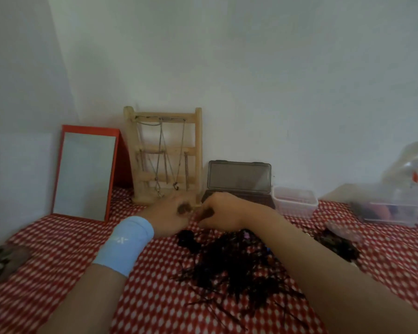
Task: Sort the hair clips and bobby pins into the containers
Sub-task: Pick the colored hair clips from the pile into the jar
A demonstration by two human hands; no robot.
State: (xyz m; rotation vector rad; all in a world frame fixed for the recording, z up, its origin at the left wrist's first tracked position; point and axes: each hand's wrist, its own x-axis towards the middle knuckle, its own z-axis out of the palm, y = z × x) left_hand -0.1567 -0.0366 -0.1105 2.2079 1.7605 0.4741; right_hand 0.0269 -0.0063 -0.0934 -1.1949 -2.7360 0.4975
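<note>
A dark heap of bobby pins and hair clips (237, 268) lies on the red and white checked cloth (65, 239). Beyond it my left hand (171, 213), with a light blue wristband, and my right hand (217, 209) meet with curled fingers. What they pinch between them is blurred. Right behind the hands stands a dark grey case (239, 182) with its lid up. To its right sits a small clear tub (295, 201). A smaller dark bunch of clips (336, 242) lies to the right of my right forearm.
A red-framed mirror (85, 172) and a wooden jewellery rack (164, 155) with hanging chains lean against the wall. A clear box (393, 210) and a plastic bag (413, 167) sit far right. A dark blurred object (0, 261) lies at the left edge.
</note>
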